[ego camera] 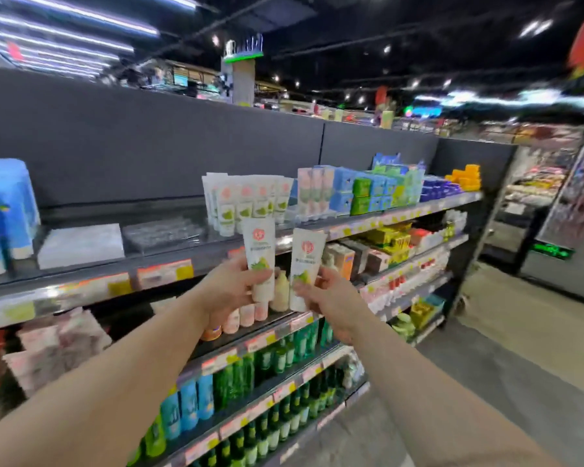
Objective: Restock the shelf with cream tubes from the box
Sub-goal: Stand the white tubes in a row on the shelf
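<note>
Head view: left hand (231, 291) clenched round the lower end of one cream tube (259, 259), cap down, label facing out. Right hand (331, 294) pinches a second tube (304, 269) the same way, just to its right. Both are raised just below the top shelf (81, 281). Likely reason: this orientation matches the standing row of same tubes (250, 200) at the far side, so they can slot in upright. Box not in view. Clear tray (162, 232) left of row looks open.

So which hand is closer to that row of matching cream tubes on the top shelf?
Left. The left hand sits almost directly below the shelved tubes, holding a tube; the right hand, also holding one, is lower and off to the right.
</note>
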The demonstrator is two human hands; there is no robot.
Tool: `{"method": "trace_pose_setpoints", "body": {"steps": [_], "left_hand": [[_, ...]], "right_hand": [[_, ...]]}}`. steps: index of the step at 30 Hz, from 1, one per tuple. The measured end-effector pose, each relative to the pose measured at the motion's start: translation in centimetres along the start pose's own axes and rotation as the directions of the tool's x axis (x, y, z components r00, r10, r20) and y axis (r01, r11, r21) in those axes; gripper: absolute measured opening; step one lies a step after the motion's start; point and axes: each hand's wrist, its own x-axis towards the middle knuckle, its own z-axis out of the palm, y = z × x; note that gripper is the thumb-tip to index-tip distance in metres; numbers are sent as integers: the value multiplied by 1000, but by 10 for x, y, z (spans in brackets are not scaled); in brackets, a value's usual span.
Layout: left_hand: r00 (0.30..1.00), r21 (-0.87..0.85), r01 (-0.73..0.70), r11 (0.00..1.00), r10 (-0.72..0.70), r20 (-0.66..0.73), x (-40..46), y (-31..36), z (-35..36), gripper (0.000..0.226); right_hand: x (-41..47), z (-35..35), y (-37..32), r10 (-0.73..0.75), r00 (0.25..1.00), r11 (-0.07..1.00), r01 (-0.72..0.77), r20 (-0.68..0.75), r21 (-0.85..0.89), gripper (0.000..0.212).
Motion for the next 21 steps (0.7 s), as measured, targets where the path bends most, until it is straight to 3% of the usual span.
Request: {"method": "trace_pose_setpoints", "body": {"steps": [11, 21], "left_hand": [[981, 136, -109, 985, 129, -144, 153, 23, -33, 26], [918, 162, -55, 985, 113, -379, 185, 14, -35, 28]], "right_hand": [[181, -47, -15, -132, 989, 980, 119, -68, -161, 24], [313, -19, -11, -301, 930, 893, 353, 212, -280, 21]]}}
